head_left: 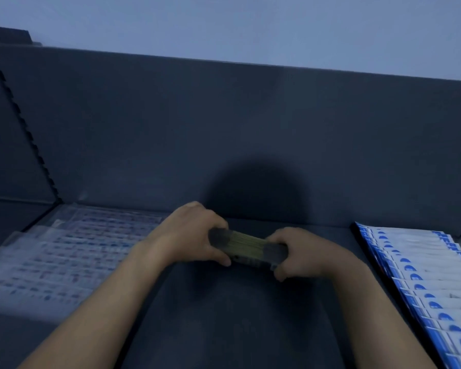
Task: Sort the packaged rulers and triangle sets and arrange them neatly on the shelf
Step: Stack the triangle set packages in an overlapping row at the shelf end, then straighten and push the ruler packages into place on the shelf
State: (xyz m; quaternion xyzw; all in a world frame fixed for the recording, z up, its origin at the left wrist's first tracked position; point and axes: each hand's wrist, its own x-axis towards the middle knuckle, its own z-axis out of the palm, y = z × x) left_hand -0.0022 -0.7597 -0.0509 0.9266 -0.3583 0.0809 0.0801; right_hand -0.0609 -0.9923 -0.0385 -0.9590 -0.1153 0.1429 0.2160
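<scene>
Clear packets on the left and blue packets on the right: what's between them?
Head view: the left hand and right hand gripping a ruler bundle, bare dark shelf around them.

Matt dark shelf (224, 302); clear glossy plastic packs (64, 251); blue-and-white glossy packets (421, 278).

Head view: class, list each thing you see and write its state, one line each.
Ruler bundle: held crosswise by both ends.
Left hand: grips the bundle's left end.
Right hand: grips its right end.
Clear packs: lying flat, overlapped, left on the shelf.
Blue packs: overlapped in a row, right.
</scene>
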